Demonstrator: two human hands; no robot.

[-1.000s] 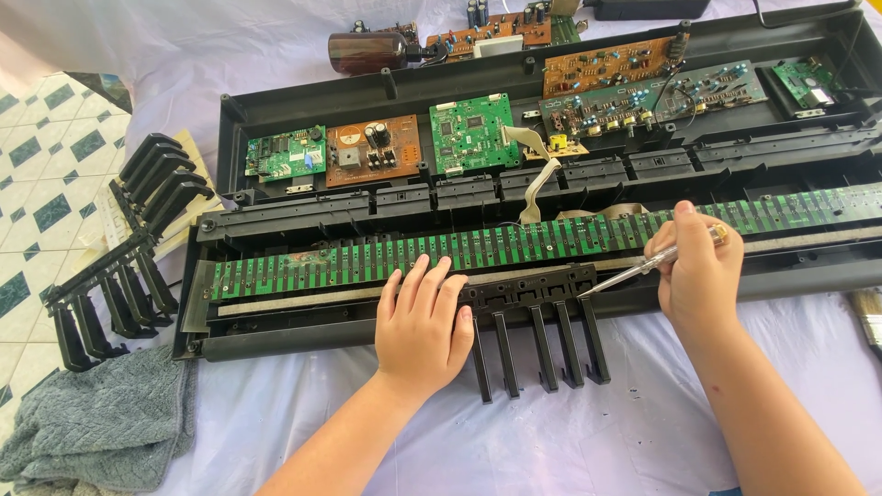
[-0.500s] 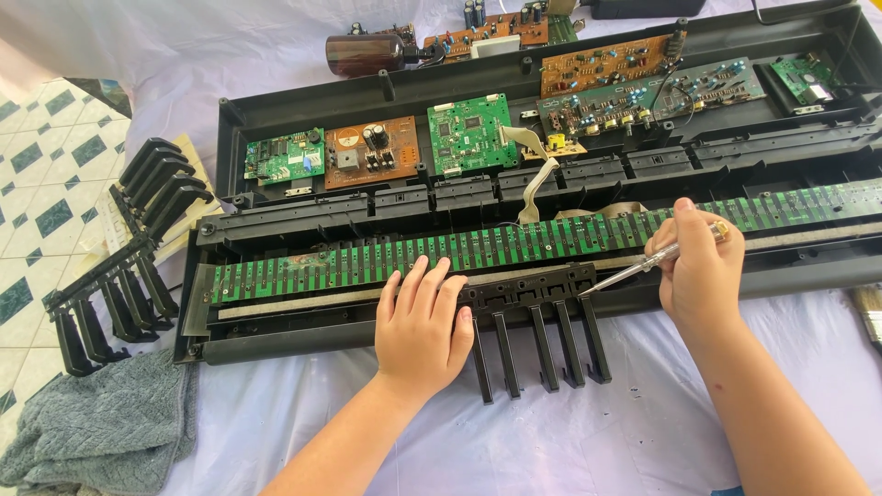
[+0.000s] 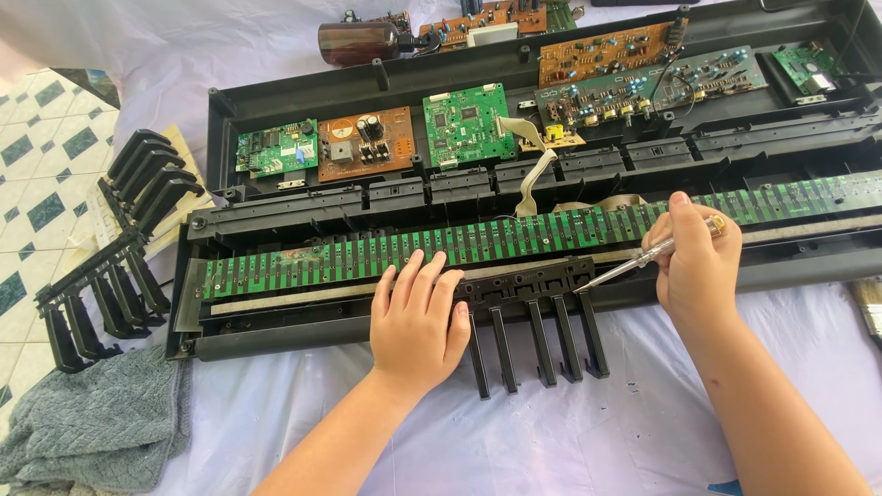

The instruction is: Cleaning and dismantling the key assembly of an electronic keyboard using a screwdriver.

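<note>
Opened electronic keyboard chassis [image 3: 276,101] lying on a white cloth [image 3: 588,432], long green key-contact board [image 3: 367,259] exposed along the front. Left hand [image 3: 418,317] spread flat, palm down, fingers over the front rail and the left end of the black-key comb [image 3: 533,312]; pressing, not gripping. Right hand [image 3: 694,266] closed around a slim screwdriver [image 3: 634,264], tip touching the comb's right upper corner, just below the contact board. Comb seated across the front edge, five black keys hanging forward over the cloth.

Judged step: working the comb's mounting point with the driver while bracing it. For good execution:
- Keep the flat hand's weight on the comb's bar, not on the contact board.
- Hold the shaft square to the fastener; whether a screw or a clip sits under the tip cannot be told.
- Avoid slipping upward onto the green traces.
- Mind the grey ribbon cable [image 3: 537,179] just behind.

Elsewhere: two more removed key combs [image 3: 101,276] at the left, grey towel [image 3: 87,422] below them, brown bottle [image 3: 358,41] behind the chassis, several circuit boards [image 3: 469,124] inside the rear tray.
</note>
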